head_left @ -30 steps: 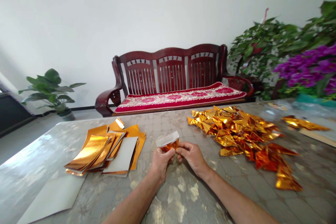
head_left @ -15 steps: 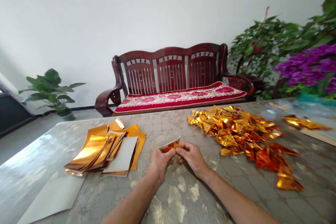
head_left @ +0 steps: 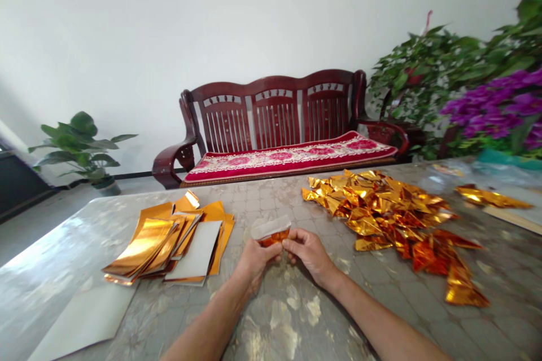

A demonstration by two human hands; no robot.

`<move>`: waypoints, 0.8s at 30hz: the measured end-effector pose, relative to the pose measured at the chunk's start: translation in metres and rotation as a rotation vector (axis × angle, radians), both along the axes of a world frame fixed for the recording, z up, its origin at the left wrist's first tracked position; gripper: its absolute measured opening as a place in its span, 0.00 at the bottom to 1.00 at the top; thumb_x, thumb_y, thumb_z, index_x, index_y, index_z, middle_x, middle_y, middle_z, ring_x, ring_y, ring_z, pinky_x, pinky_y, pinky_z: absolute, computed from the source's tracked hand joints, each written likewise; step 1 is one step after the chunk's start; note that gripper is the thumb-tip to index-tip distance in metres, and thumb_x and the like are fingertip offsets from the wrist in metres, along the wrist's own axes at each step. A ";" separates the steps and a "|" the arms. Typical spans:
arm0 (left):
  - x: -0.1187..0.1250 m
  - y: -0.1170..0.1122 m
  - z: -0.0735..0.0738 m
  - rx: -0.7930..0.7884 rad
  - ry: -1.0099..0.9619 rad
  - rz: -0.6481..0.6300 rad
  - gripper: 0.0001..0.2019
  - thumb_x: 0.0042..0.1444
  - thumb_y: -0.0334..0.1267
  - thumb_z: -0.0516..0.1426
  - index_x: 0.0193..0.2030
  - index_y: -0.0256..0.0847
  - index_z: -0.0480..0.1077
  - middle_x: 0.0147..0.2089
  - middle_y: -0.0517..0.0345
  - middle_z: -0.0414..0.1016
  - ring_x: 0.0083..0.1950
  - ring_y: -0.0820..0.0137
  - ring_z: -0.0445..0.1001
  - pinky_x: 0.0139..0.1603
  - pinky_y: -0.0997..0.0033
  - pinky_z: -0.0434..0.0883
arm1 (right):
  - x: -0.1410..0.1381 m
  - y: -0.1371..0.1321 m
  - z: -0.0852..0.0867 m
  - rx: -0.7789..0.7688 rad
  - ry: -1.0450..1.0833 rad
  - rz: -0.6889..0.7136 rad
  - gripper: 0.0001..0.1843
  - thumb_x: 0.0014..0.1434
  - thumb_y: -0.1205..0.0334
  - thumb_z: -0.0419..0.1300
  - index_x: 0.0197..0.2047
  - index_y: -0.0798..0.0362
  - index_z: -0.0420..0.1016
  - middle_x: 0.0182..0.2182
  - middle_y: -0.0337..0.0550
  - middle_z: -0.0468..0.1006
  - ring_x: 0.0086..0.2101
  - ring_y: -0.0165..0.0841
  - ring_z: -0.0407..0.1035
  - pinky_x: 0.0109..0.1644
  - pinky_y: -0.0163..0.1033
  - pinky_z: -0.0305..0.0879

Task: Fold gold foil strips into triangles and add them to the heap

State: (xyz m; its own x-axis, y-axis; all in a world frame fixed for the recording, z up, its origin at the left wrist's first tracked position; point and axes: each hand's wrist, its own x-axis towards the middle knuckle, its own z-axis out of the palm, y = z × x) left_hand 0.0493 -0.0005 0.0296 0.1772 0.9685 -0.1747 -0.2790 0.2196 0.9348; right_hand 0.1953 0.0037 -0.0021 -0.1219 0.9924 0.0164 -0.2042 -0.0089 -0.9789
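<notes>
Between my two hands, over the middle of the table, is a small sheet of gold foil paper with a pale back, partly folded. My left hand pinches its lower left part. At the lower right edge, my right hand grips it between thumb and fingers, and the two thumbs nearly touch. To the left lies a loose stack of flat gold foil sheets, some with the pale side up. A heap of folded gold foil pieces spreads to the right.
A pale sheet lies at the front left of the patterned table. Clear plastic sits at the back right by purple flowers. Behind the table stands a wooden bench with a red cushion.
The pale strip of the held paper has tilted and shows a little more of its face. Both hands stay almost in place, still pinching it.
</notes>
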 end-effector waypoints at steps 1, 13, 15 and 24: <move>0.000 0.000 0.001 -0.001 0.004 -0.009 0.22 0.32 0.41 0.74 0.36 0.32 0.80 0.29 0.56 0.77 0.25 0.78 0.67 0.26 0.80 0.66 | 0.000 0.000 0.000 0.000 -0.002 0.000 0.19 0.47 0.48 0.70 0.27 0.54 0.71 0.18 0.33 0.71 0.19 0.25 0.62 0.23 0.32 0.58; -0.009 0.004 0.002 0.020 0.069 -0.110 0.26 0.31 0.38 0.74 0.41 0.34 0.78 0.35 0.55 0.78 0.29 0.75 0.70 0.29 0.77 0.70 | -0.001 0.000 0.001 0.012 -0.023 -0.019 0.20 0.46 0.48 0.69 0.23 0.53 0.67 0.15 0.30 0.66 0.17 0.24 0.57 0.21 0.31 0.52; -0.013 0.006 0.002 0.023 0.086 -0.150 0.24 0.33 0.42 0.73 0.39 0.34 0.78 0.34 0.54 0.77 0.28 0.75 0.70 0.29 0.77 0.69 | -0.001 -0.001 0.002 0.015 -0.034 -0.023 0.20 0.47 0.47 0.69 0.23 0.52 0.66 0.15 0.30 0.66 0.17 0.24 0.57 0.22 0.31 0.51; -0.012 0.013 -0.011 0.133 0.250 -0.065 0.21 0.44 0.53 0.67 0.29 0.35 0.72 0.20 0.65 0.65 0.19 0.80 0.57 0.19 0.80 0.55 | -0.002 -0.004 0.004 0.046 -0.074 -0.050 0.21 0.47 0.48 0.68 0.21 0.51 0.63 0.13 0.30 0.63 0.17 0.24 0.55 0.22 0.32 0.48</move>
